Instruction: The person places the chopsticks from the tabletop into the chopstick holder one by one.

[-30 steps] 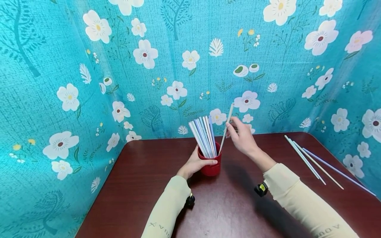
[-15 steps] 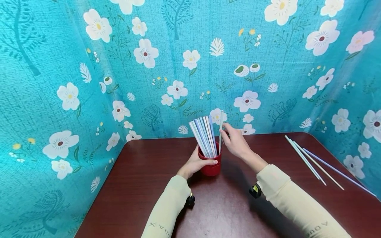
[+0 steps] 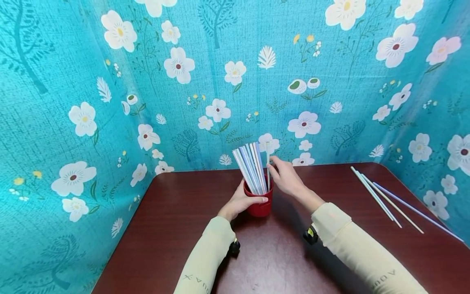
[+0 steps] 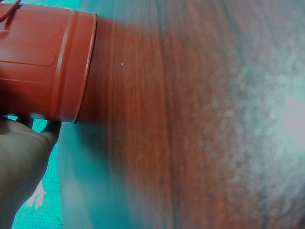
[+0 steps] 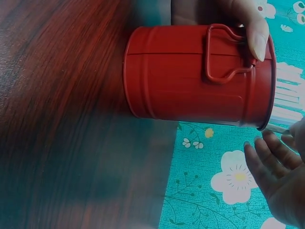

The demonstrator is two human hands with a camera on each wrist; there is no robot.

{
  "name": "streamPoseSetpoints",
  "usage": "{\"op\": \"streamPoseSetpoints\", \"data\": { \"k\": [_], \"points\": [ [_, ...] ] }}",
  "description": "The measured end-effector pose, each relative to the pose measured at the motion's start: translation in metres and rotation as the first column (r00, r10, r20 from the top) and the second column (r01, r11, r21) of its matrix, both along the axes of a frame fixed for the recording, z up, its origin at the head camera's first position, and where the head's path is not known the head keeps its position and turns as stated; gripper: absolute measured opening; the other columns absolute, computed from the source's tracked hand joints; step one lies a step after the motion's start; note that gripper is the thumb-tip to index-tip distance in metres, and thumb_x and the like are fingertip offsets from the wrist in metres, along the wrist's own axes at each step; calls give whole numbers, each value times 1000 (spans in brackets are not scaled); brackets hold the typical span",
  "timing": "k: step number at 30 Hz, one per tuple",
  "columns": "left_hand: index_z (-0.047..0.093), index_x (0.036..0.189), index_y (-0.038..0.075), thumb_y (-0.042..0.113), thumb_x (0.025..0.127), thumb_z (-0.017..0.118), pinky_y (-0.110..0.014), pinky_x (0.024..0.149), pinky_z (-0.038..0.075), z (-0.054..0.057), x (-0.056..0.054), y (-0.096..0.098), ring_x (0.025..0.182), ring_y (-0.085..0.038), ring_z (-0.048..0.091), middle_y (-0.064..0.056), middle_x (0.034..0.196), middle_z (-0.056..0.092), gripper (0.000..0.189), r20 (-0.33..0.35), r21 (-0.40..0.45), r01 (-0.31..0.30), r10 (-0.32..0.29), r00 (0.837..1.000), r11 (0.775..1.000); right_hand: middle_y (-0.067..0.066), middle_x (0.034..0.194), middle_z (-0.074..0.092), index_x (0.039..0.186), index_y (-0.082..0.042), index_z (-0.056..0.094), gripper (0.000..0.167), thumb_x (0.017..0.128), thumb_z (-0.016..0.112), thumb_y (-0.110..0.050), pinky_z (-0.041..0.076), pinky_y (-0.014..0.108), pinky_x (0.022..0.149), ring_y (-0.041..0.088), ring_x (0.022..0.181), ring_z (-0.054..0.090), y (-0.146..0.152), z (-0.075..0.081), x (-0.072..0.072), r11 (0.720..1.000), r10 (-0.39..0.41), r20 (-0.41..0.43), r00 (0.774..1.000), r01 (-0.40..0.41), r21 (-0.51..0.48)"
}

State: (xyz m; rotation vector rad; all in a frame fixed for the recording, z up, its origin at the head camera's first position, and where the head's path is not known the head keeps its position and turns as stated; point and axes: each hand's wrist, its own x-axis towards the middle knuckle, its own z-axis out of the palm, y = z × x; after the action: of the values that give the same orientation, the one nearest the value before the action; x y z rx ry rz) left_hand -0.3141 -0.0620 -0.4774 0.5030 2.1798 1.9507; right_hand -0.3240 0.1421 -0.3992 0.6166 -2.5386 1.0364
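Note:
A small red bucket with a wire handle stands upright on the table, holding a bundle of pastel straws that lean left. My left hand grips the bucket from its left side, with the thumb across the front near the rim, as the right wrist view shows. Between thumb and fingers my right hand pinches a pale straw. That straw stands nearly upright at the bucket's right inner side, its lower end inside. In the right wrist view the other fingers of this hand are spread beside the rim.
Several loose straws lie slantwise on the right part of the dark red-brown table. Behind and at both sides hangs a turquoise flowered cloth.
My right hand has moved left and slightly down with the pale straw, which has gone from tilted right to nearly upright and sits lower in the bucket. The left hand stays in place.

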Motion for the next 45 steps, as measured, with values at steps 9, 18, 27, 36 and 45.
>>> {"op": "streamPoseSetpoints", "data": {
  "k": [9, 18, 27, 36, 45],
  "points": [
    [34, 152, 39, 32, 79, 88, -43, 104, 49, 2, 4, -1, 130, -19, 49, 9, 145, 52, 90, 8, -11, -7, 7, 1000, 1000, 8, 93, 70, 124, -2, 61, 23, 105, 56, -15, 50, 36, 69, 20, 76, 60, -6, -2, -3, 1000, 12, 76, 997, -14, 26],
    [33, 151, 40, 32, 79, 88, -43, 105, 49, -1, 4, -1, 131, -18, 49, 10, 145, 52, 92, 18, -8, -2, 2, 1000, 1000, 14, 111, 70, 123, -3, 62, 22, 103, 60, -13, 57, 47, 87, 26, 96, 68, -5, -5, -2, 999, 46, 109, 993, -48, 21],
    [34, 150, 40, 31, 78, 88, -44, 103, 51, 3, 3, -1, 131, -18, 48, 11, 144, 52, 90, 7, -7, -3, 3, 1000, 1000, 16, 120, 67, 127, -3, 61, 30, 103, 61, -19, 55, 52, 92, 31, 102, 67, 14, 2, -2, 999, 14, 126, 992, -19, 36],
    [37, 148, 39, 35, 76, 89, -44, 98, 54, 2, 2, -1, 131, -18, 47, 10, 142, 52, 88, 24, -36, -23, 24, 999, 999, 16, 115, 67, 126, -3, 62, 28, 105, 56, -21, 55, 50, 80, 30, 94, 65, 61, 9, -10, 987, -122, 101, 987, 111, 112],
    [37, 147, 43, 37, 74, 91, -44, 95, 56, 1, 2, -1, 132, -18, 46, 12, 142, 51, 90, 24, -45, -27, 29, 999, 999, 23, 119, 63, 122, 1, 62, 28, 101, 55, -16, 50, 62, 87, 41, 108, 61, 121, -6, -14, 951, -256, 83, 963, 236, 202]
  ]
}}
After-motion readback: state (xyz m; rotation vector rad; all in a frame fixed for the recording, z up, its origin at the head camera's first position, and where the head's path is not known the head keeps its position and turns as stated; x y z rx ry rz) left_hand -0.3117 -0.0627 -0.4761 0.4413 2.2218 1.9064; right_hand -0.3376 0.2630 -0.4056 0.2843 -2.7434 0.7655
